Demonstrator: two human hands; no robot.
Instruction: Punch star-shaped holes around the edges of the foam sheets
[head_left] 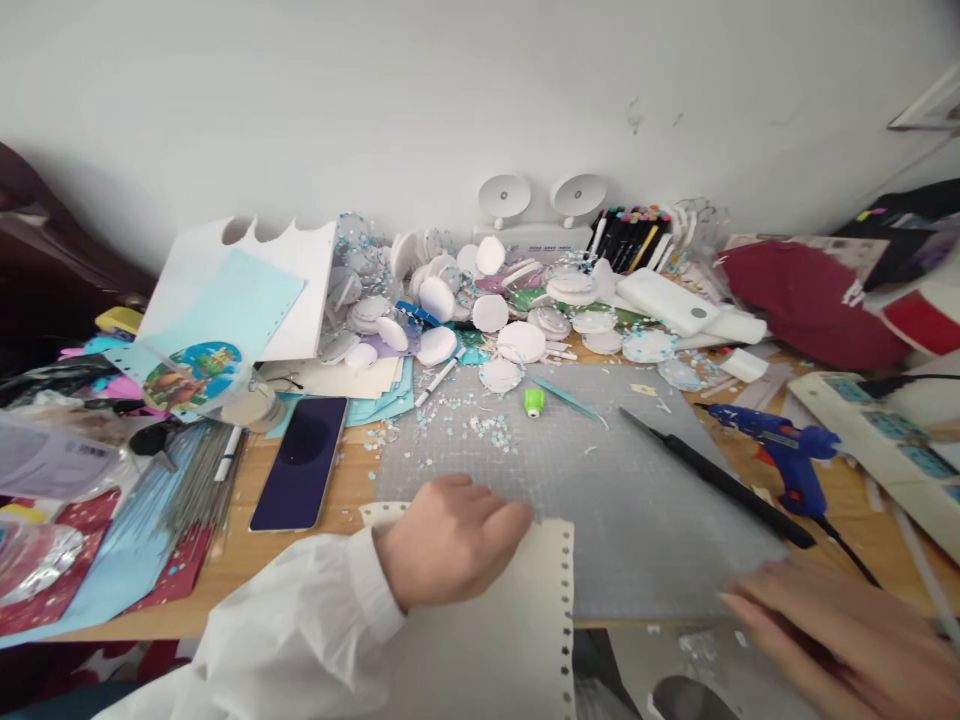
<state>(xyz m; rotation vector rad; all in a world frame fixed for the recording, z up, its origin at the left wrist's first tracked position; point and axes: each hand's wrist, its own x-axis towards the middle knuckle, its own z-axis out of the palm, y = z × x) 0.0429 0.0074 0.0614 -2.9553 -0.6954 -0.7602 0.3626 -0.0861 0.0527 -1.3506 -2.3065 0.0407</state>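
My left hand [456,540] is closed, knuckles up, over the top edge of a cream sheet of paper [517,620] with punched holes along its sides. The curled fingertips are hidden, so I cannot make out what is in them. The sheet lies partly on the grey cutting mat [645,540] and reaches past the table's front edge. At the lower right my right hand [832,630] is smeared by motion, near the mat's front right corner. Nearest to it lie a long black-handled tool [712,475] and a blue glue gun [780,445].
White foam discs [521,342] are heaped along the back, with confetti scattered before them. A small green bottle [533,402] and tweezers [568,398] rest on the mat. A phone [300,465] lies at left, a power strip [892,450] at right.
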